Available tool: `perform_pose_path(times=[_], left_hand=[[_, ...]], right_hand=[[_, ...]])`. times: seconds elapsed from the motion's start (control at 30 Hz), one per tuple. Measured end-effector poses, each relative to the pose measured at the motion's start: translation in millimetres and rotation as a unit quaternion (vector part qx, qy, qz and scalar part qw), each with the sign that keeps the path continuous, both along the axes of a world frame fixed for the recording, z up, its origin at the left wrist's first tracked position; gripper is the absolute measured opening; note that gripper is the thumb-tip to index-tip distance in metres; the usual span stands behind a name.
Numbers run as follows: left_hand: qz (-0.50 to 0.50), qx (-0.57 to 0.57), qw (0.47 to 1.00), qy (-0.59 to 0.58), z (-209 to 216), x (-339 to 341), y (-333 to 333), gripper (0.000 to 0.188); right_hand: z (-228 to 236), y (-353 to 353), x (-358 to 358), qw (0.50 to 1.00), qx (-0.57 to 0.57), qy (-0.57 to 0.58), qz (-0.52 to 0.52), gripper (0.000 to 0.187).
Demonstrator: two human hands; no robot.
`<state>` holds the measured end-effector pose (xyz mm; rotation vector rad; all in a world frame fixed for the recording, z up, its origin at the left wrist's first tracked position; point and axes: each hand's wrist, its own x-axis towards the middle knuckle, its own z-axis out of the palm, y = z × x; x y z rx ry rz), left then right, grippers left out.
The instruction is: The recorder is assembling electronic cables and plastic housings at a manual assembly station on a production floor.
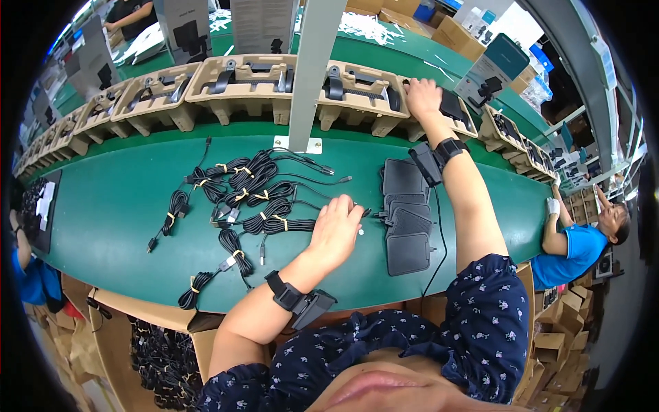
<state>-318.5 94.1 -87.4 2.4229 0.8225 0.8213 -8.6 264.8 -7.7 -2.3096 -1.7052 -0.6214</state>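
Observation:
My left hand (335,232) is low over the green table, its fingers drawn together around a black cable whose dark plug (366,212) pokes out past the fingertips. Beside it lie several black cables (259,172), coiled and bound with pale ties. To its right are several flat black pads (408,235), overlapping one another. Farther off, my right hand (423,98) reaches over the left end of a brown moulded-pulp tray (468,129) with its fingers bent down into it. Whatever they grip is hidden. A black flat part (451,104) lies in that tray.
A row of similar trays (240,96) with black parts runs along the far side. A grey metal post (310,82) rises from the table. Printed boxes (494,69) stand behind. A co-worker in blue (573,250) is at the right. A carton of black cables (161,360) sits below.

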Motion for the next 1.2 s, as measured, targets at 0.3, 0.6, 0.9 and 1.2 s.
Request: perform_pose_path(times=[0.3,0.6,0.9,1.2], left_hand=[[-0.01,-0.012,1.0,0.024,11,3,1,0.026],[0.099,0.144,0.985,0.0,24,-11,36,0.024],[0.289,0.1,0.923,0.232,51,-73,54,0.029],[0.261,0.052,0.93,0.256,47,-67,58,0.025]], right_hand=[[-4,18,41,0.998,-0.017,0.05,-0.023,0.025],[-28,-25,43,0.988,0.134,0.014,0.071,0.019],[9,-170,-23,0.962,-0.009,0.18,0.205,0.012],[14,-293,-70,0.928,-0.271,0.04,0.251,0.063]])
